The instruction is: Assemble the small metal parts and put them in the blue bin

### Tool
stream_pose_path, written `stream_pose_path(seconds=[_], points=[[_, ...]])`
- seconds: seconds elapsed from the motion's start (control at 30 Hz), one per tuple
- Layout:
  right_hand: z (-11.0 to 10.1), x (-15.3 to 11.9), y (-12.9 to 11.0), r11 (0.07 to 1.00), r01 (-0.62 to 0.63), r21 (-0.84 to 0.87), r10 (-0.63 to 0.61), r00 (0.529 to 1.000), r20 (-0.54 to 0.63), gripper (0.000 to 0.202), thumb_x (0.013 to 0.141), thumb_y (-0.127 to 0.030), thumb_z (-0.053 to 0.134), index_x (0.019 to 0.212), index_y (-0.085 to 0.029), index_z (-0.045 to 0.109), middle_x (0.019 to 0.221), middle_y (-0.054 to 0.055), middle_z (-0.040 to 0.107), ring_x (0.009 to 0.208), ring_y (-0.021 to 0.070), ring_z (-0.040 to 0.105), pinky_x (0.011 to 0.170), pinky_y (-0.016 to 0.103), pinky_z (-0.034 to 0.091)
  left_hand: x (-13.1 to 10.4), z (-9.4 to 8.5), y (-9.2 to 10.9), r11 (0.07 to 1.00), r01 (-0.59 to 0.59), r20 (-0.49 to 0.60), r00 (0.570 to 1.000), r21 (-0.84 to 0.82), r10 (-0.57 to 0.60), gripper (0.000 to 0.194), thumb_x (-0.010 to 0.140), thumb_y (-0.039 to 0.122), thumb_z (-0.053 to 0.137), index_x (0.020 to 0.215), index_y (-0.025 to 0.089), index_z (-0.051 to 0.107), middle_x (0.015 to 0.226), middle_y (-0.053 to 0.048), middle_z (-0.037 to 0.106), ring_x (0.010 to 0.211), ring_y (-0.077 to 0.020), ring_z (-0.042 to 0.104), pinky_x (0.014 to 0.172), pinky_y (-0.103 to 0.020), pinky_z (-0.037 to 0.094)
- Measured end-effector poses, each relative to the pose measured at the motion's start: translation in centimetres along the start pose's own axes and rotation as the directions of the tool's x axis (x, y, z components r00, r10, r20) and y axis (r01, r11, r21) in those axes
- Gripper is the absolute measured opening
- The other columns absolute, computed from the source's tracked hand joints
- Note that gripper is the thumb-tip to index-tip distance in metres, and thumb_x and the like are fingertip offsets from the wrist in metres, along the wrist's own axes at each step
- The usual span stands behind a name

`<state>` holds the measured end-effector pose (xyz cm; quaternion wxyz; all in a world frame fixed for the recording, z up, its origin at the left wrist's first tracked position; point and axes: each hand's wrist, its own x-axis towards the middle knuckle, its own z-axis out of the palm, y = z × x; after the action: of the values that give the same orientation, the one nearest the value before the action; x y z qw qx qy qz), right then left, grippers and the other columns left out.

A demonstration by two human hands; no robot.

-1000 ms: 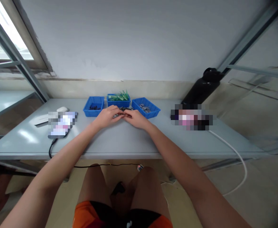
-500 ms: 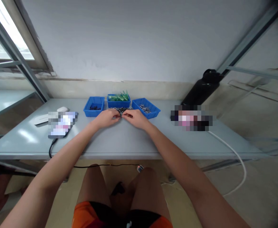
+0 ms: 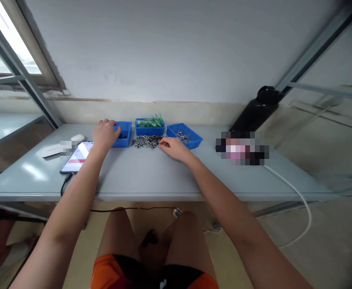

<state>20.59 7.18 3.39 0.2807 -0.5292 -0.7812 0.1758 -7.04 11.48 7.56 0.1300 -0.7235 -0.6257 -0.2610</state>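
Observation:
My left hand [image 3: 106,134] is over the left edge of a blue bin [image 3: 127,141] with small dark pieces [image 3: 122,136] in it; its fingers are curved and apart, with nothing visible between them. Beside the right end of a loose pile of small metal pins [image 3: 147,141] rests my right hand [image 3: 173,147]. Its thumb and fingertips are pinched together, and what they hold, if anything, is too small to make out. Behind the pile stands a blue bin [image 3: 150,131] of green plastic pieces [image 3: 150,121]. A third blue bin [image 3: 194,143], tilted in angle to the right, contains slim silvery pieces [image 3: 183,137].
A phone [image 3: 77,156] with a cable lies left on the grey table [image 3: 152,176], near a white rounded object [image 3: 77,139]. At the right are a black bottle [image 3: 255,110], a blurred-out item [image 3: 239,150] and a white cable [image 3: 293,188]. A wall closes off the back.
My left hand has left the pile and moved left to the bin of dark pieces, its fingers opening. My right hand stays by the pile, shifted slightly right. The metal pile is now uncovered.

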Motion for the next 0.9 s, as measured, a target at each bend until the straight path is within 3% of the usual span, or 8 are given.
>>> stream_pose_path(seconds=[0.1, 0.2, 0.27, 0.4, 0.5, 0.67, 0.77, 0.9], points=[[-0.1, -0.1, 0.0, 1.000, -0.022, -0.005, 0.022, 0.999, 0.025, 0.014, 0.086, -0.023, 0.056, 0.090, -0.018, 0.068, 0.082, 0.006, 0.070, 0.076, 0.0168, 0.061, 0.069, 0.027, 0.043, -0.1, 0.4, 0.3, 0.985, -0.159, 0.049, 0.986, -0.065, 0.162, 0.031, 0.089, 0.034, 0.048, 0.105, 0.016, 0.068, 0.104, -0.014, 0.067, 0.103, -0.0293, 0.059, 0.086, -0.038, 0.048], [0.0, -0.1, 0.0, 1.000, -0.024, 0.014, 0.024, 0.999, 0.024, 0.014, 0.087, -0.024, 0.056, 0.090, -0.018, 0.068, 0.082, 0.005, 0.070, 0.076, 0.0165, 0.061, 0.069, 0.027, 0.043, -0.7, 0.8, 2.0, 0.910, -0.378, 0.191, 0.893, -0.169, 0.407, 0.029, 0.090, 0.031, 0.047, 0.106, 0.019, 0.068, 0.100, -0.008, 0.070, 0.091, -0.0235, 0.063, 0.081, -0.032, 0.049], [0.0, -0.1, 0.0, 0.999, -0.025, 0.022, 0.024, 0.999, 0.030, 0.014, 0.087, -0.024, 0.056, 0.090, -0.018, 0.068, 0.082, 0.005, 0.070, 0.076, 0.0163, 0.061, 0.069, 0.027, 0.043, -1.3, 1.2, 3.1, 0.886, -0.432, 0.276, 0.842, -0.170, 0.463, 0.026, 0.088, 0.028, 0.048, 0.101, 0.019, 0.070, 0.099, -0.008, 0.071, 0.089, -0.0239, 0.065, 0.077, -0.031, 0.049], [0.0, -0.1, -0.2, 0.999, -0.033, 0.011, 0.032, 0.998, 0.059, 0.015, 0.087, -0.022, 0.055, 0.091, -0.018, 0.068, 0.083, 0.005, 0.071, 0.077, 0.0168, 0.062, 0.071, 0.027, 0.043, -2.3, 2.3, 4.3, 0.876, -0.473, 0.361, 0.804, -0.095, 0.473, 0.023, 0.088, 0.026, 0.048, 0.092, 0.020, 0.070, 0.086, -0.008, 0.071, 0.078, -0.0222, 0.066, 0.069, -0.028, 0.049], [-0.1, -0.2, -0.4, 0.999, -0.044, 0.004, 0.044, 0.997, 0.060, 0.016, 0.087, -0.023, 0.055, 0.092, -0.018, 0.069, 0.083, 0.005, 0.071, 0.078, 0.0172, 0.062, 0.071, 0.027, 0.043, -2.6, 3.3, 4.2, 0.900, -0.434, 0.397, 0.821, -0.033, 0.411, 0.020, 0.084, 0.024, 0.051, 0.086, 0.017, 0.070, 0.077, -0.010, 0.069, 0.071, -0.0227, 0.067, 0.066, -0.029, 0.050], [0.0, -0.2, -0.5, 0.999, -0.034, -0.001, 0.034, 0.997, 0.066, 0.016, 0.087, -0.024, 0.055, 0.092, -0.018, 0.069, 0.082, 0.005, 0.070, 0.077, 0.0171, 0.062, 0.070, 0.027, 0.043, -2.7, 4.1, 4.0, 0.949, -0.306, 0.383, 0.870, -0.076, 0.311, 0.019, 0.083, 0.022, 0.052, 0.081, 0.014, 0.068, 0.078, -0.015, 0.068, 0.076, -0.0290, 0.069, 0.071, -0.037, 0.053], [0.1, -0.2, -0.4, 1.000, -0.027, 0.002, 0.027, 0.997, 0.076, 0.016, 0.087, -0.023, 0.055, 0.092, -0.018, 0.069, 0.084, 0.005, 0.070, 0.078, 0.0171, 0.062, 0.071, 0.027, 0.043, -2.7, 4.0, 4.1, 0.964, -0.252, 0.409, 0.873, -0.089, 0.266, 0.017, 0.083, 0.019, 0.053, 0.081, 0.013, 0.068, 0.080, -0.016, 0.068, 0.079, -0.0294, 0.069, 0.075, -0.037, 0.053], [0.1, -0.2, -0.3, 1.000, -0.013, 0.007, 0.012, 0.996, 0.093, 0.016, 0.087, -0.023, 0.054, 0.091, -0.018, 0.069, 0.085, 0.005, 0.071, 0.079, 0.0172, 0.062, 0.072, 0.028, 0.044, -2.7, 3.7, 4.3, 0.961, -0.269, 0.425, 0.865, -0.057, 0.267, 0.018, 0.083, 0.016, 0.052, 0.082, 0.013, 0.069, 0.080, -0.016, 0.069, 0.080, -0.0272, 0.069, 0.074, -0.035, 0.053]])
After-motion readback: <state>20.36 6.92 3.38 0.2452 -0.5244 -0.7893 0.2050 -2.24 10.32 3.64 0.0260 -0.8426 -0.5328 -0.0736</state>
